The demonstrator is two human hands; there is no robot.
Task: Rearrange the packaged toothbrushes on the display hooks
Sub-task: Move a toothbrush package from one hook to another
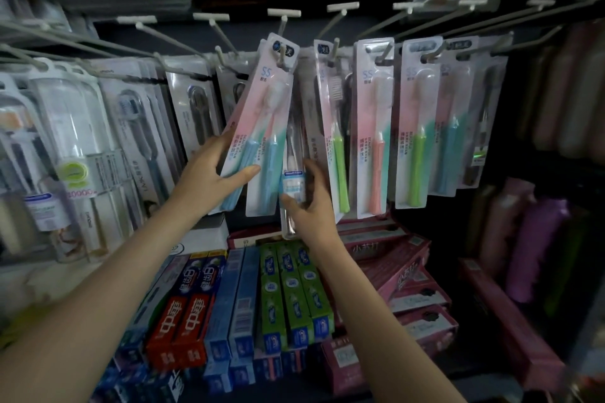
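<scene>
Rows of display hooks (334, 52) run across a dark shop wall in front of you, hung with packaged toothbrushes. Your left hand (212, 180) grasps the lower part of a tilted pair of blue-handled toothbrush packs (262, 127), thumb across the front, fingers behind; their tops hang on a hook above that hand. Just right of it, your right hand (311, 203) holds a clear toothbrush pack (293, 180), with thumb and fingers curled around its lower part. Below both wrists lie toothpaste boxes (248, 301). Green and pink packs (376, 127) hang beyond your right hand.
</scene>
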